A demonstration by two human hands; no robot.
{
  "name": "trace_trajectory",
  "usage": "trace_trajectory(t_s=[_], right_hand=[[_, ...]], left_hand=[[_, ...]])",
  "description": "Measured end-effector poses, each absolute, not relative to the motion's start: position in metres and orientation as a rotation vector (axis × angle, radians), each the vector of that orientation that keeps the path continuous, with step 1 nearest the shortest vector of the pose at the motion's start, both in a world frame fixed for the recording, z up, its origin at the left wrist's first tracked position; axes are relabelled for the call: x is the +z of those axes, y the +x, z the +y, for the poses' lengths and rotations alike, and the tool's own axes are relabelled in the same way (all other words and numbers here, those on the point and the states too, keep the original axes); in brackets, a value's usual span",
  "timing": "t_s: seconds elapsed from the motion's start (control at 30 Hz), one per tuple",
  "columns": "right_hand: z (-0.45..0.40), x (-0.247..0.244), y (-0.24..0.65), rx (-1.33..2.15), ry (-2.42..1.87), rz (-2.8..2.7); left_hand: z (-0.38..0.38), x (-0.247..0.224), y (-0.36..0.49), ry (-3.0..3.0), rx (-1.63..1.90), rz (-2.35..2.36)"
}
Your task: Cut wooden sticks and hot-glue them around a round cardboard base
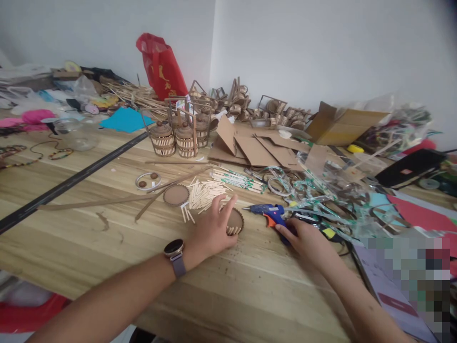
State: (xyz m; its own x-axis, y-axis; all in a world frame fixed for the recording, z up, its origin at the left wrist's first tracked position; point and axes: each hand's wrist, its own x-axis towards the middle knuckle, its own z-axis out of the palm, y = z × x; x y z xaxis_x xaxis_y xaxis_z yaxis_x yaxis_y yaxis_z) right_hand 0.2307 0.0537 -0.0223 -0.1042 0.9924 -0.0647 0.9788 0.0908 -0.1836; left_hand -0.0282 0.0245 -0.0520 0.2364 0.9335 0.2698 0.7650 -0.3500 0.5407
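Observation:
My left hand [211, 231], with a watch on its wrist, is beside a round cardboard disc [235, 219] with a scalloped rim. Its fingers are apart and raised over the disc, and the thumb is near the front edge. A few short wooden sticks stand along that edge. At the right, my right hand [303, 236] is closed around the handle of a blue hot glue gun [266, 209] with an orange trigger. The nozzle points left, towards the disc. Behind my left hand lie a pile of short sticks [205, 194] and a second disc [176, 195].
Several finished small baskets [186, 138] with tall handles stand farther back. Flat cardboard pieces [253, 147], a cardboard box [342, 126] and a red bag [162, 71] are behind. Tangled plastic-wrapped hoops [280, 183] lie right of centre. Long brown strips [100, 202] cross the left side.

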Motion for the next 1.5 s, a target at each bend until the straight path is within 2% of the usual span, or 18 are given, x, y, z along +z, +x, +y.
trace_trajectory(t_s=[0.23,0.47,0.7,0.77,0.9,1.27,1.5], right_hand=[[0.05,-0.026,0.23,0.368,-1.871,-2.075],[0.042,-0.02,0.232,0.916,-1.458,-1.509],[0.031,-0.03,0.232,1.478,-1.339,-1.366],[0.029,-0.035,0.232,1.46,-1.394,-1.457],[0.028,-0.039,0.229,1.205,-1.528,-1.687],[0.025,-0.037,0.217,0.979,-1.301,-2.138],[0.022,-0.041,0.215,0.786,-1.367,-2.23]], left_hand=[[0.024,-0.052,-0.029,2.22,0.808,1.581],[0.025,-0.053,-0.029,2.192,0.809,1.562],[0.026,-0.056,-0.032,2.202,0.836,1.524],[0.027,-0.056,-0.033,2.203,0.866,1.516],[0.029,-0.056,-0.035,2.19,0.883,1.527],[0.03,-0.056,-0.035,2.163,0.907,1.519],[0.029,-0.055,-0.035,2.175,0.882,1.531]])
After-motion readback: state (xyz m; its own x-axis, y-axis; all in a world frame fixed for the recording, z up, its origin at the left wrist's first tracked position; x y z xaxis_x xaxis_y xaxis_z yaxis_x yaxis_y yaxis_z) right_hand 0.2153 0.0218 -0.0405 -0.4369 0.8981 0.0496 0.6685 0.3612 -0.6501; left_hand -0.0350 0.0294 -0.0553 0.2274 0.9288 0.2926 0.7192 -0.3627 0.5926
